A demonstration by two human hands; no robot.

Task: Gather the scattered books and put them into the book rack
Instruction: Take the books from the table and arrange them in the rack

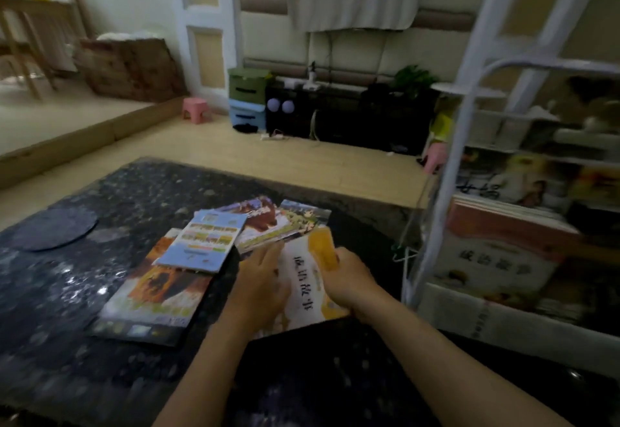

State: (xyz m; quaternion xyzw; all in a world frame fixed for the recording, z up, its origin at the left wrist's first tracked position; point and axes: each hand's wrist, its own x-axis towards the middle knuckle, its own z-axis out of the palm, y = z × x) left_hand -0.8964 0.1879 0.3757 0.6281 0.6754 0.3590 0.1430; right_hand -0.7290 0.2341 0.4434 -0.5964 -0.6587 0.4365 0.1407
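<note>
We see the dark tabletop (pixel 100 192), with the white book rack (pixel 436 225) at its right edge, books standing in it. Scattered books (pixel 204 242) overlap mid-tabletop. Towards the right edge, our right hand (pixel 349 279) grips a white-and-yellow book (pixel 307 296); our left hand (pixel 260 287) rests on it, fingers fairly straight.

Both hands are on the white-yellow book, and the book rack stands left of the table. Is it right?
No: the head view shows the book rack right of the table. The left hand and right hand are on the white-yellow book.
</note>
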